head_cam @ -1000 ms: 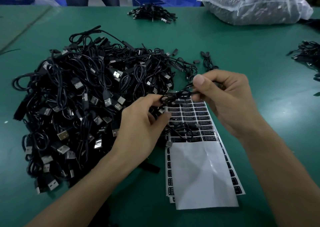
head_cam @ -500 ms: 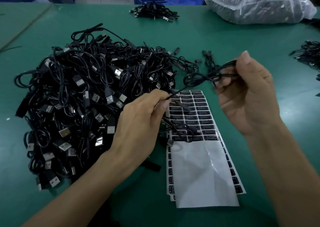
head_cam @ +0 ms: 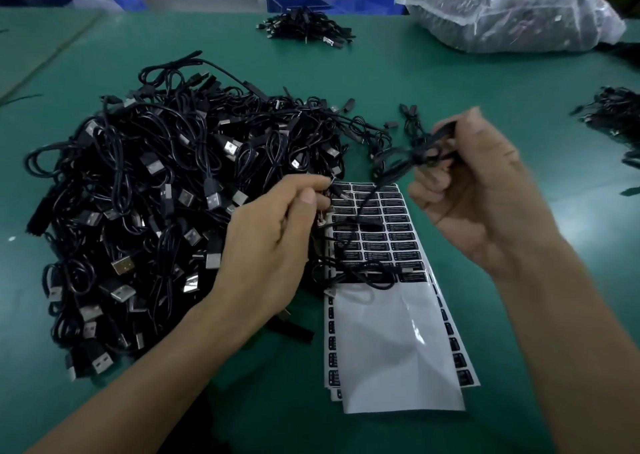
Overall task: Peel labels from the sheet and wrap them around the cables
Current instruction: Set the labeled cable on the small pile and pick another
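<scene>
A stack of label sheets [head_cam: 381, 242] lies on the green table, black labels at its far half and bare white backing [head_cam: 391, 349] nearer me. My right hand [head_cam: 481, 197] is raised right of the sheets and grips a looped black cable [head_cam: 398, 157] in curled fingers. The cable runs down across the labels to my left hand [head_cam: 273, 239], which pinches its other end at the sheet's left edge. More cable loops lie on the sheet's middle. A big heap of black USB cables [head_cam: 166, 204] sits to the left.
A small cable bundle [head_cam: 306, 31] lies at the far middle of the table. A clear plastic bag of cables [head_cam: 512, 10] sits far right. Another cable pile [head_cam: 616, 114] is at the right edge. Blue bins [head_cam: 298, 0] stand beyond the table.
My right hand has lifted the cable up and to the right, away from my left hand, drawing it out over the labels. My left hand stayed by the sheet's left edge.
</scene>
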A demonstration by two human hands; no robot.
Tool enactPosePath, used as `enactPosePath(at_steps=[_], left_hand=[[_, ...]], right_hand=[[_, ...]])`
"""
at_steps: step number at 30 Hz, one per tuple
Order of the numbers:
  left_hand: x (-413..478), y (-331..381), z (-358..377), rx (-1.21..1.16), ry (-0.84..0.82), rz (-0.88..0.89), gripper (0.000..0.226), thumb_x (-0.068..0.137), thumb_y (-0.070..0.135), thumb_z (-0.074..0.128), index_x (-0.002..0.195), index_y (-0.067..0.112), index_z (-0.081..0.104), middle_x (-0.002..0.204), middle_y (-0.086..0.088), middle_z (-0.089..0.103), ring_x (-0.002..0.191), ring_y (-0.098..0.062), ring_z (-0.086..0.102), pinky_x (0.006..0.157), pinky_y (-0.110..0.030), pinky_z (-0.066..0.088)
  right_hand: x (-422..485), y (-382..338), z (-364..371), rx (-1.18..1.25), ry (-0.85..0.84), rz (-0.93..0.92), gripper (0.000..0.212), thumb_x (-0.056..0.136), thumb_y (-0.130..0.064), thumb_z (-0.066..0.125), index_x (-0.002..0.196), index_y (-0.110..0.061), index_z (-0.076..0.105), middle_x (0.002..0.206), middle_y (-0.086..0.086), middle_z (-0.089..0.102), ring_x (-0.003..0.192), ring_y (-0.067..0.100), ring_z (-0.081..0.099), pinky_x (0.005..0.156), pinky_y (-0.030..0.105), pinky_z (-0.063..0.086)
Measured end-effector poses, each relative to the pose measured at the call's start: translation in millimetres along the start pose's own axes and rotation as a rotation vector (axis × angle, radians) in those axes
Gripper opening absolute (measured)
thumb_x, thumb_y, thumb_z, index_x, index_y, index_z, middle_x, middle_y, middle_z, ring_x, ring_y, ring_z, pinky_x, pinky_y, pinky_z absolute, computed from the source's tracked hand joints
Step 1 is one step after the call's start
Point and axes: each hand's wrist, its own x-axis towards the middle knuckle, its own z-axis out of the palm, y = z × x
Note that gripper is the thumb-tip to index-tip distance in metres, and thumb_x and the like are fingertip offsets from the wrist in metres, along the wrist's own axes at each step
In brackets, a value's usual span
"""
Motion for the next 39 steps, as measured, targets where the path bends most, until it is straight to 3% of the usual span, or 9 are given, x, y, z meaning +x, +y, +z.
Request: enactPosePath(at_steps=[4, 6, 8, 12, 19, 24, 31, 36, 39], left_hand=[[1, 24, -5, -0.251, -0.183, -0.024, 0.056, 0.095, 0.059, 0.022, 0.077, 0.041, 0.072, 0.093, 0.012, 0.076, 0.089, -0.003, 0.068, 0.079, -0.012, 0.046], [1, 33, -10, -0.283, -0.182, 0.051, 0.056, 0.102, 0.05, 0.03, 0.063, 0.027, 0.062, 0.066, 0.004, 0.07, 0.062, -0.011, 0.065, 0.074, -0.028, 0.056], [3, 39, -16, -0.33, -0.087, 0.041, 0.051, 0.105, 0.04, 0.043, 0.058, 0.019, 0.051, 0.047, 0.008, 0.049, 0.039, -0.006, 0.043, 0.049, -0.032, 0.055], [10, 41, -28, -0.086, -0.06, -0.014, 0.044, 0.093, 0.037, 0.064, 0.058, 0.01, 0.06, 0.038, 0.014, 0.038, 0.031, -0.004, 0.031, 0.037, -0.009, 0.027], [9, 34, -47, 0.491, -0.463, -0.155, 0.018, 0.08, 0.055, 0.064, 0.072, 0.041, 0.072, 0.056, 0.022, 0.064, 0.051, 0.006, 0.06, 0.051, -0.018, 0.049], [-2, 36, -20, 0.473, -0.424, -0.148, 0.054, 0.069, 0.082, 0.039, 0.093, 0.041, 0.066, 0.077, 0.021, 0.069, 0.072, 0.001, 0.066, 0.07, -0.035, 0.059], [0, 32, -18, 0.53, -0.492, -0.16, 0.042, 0.074, 0.076, 0.054, 0.09, 0.039, 0.066, 0.079, 0.021, 0.067, 0.074, 0.002, 0.064, 0.073, -0.034, 0.058], [3, 29, -29, 0.673, -0.595, -0.112, 0.038, 0.085, 0.07, 0.052, 0.082, 0.036, 0.069, 0.065, 0.019, 0.064, 0.063, 0.011, 0.059, 0.053, -0.019, 0.041], [6, 26, -34, 0.665, -0.615, -0.091, 0.041, 0.091, 0.061, 0.044, 0.075, 0.031, 0.067, 0.05, 0.011, 0.058, 0.046, -0.004, 0.055, 0.044, -0.022, 0.035]], right_hand=[[0, 14, 4, 0.015, -0.128, 0.06, 0.026, 0.066, -0.028, 0.089, 0.081, -0.011, 0.077, 0.066, -0.001, 0.065, 0.052, 0.006, 0.055, 0.051, 0.017, 0.047], [0, 13, 2, 0.004, -0.129, 0.059, 0.025, 0.063, -0.026, 0.092, 0.08, -0.013, 0.079, 0.063, 0.0, 0.064, 0.053, 0.005, 0.053, 0.052, 0.017, 0.046], [-1, 10, -1, -0.059, -0.117, 0.063, 0.022, 0.063, -0.024, 0.091, 0.081, -0.016, 0.081, 0.064, 0.0, 0.065, 0.056, 0.006, 0.055, 0.054, 0.017, 0.047], [-5, 5, -17, -0.245, -0.1, 0.173, 0.018, 0.081, -0.019, 0.076, 0.098, -0.015, 0.081, 0.087, 0.002, 0.075, 0.071, 0.006, 0.065, 0.065, 0.015, 0.053], [-14, 6, -24, -0.476, -0.06, 0.312, 0.023, 0.074, -0.012, 0.073, 0.093, -0.022, 0.08, 0.091, 0.013, 0.077, 0.075, 0.019, 0.075, 0.066, 0.018, 0.058], [-17, 26, -3, -0.606, -0.109, 0.219, 0.016, 0.068, -0.016, 0.081, 0.083, -0.017, 0.075, 0.082, 0.014, 0.076, 0.068, 0.016, 0.071, 0.063, 0.023, 0.058], [-17, 18, -7, -0.378, 0.08, 0.09, 0.011, 0.073, -0.011, 0.074, 0.079, -0.02, 0.074, 0.082, 0.011, 0.074, 0.063, 0.016, 0.068, 0.061, 0.019, 0.056], [-13, 8, -23, -0.341, 0.264, 0.131, 0.008, 0.077, -0.008, 0.07, 0.082, -0.015, 0.068, 0.077, 0.01, 0.073, 0.057, 0.015, 0.066, 0.053, 0.018, 0.053], [-17, 5, -28, -0.559, 0.267, 0.238, 0.01, 0.09, -0.006, 0.065, 0.087, -0.015, 0.069, 0.075, 0.008, 0.075, 0.056, 0.015, 0.068, 0.05, 0.019, 0.051]])
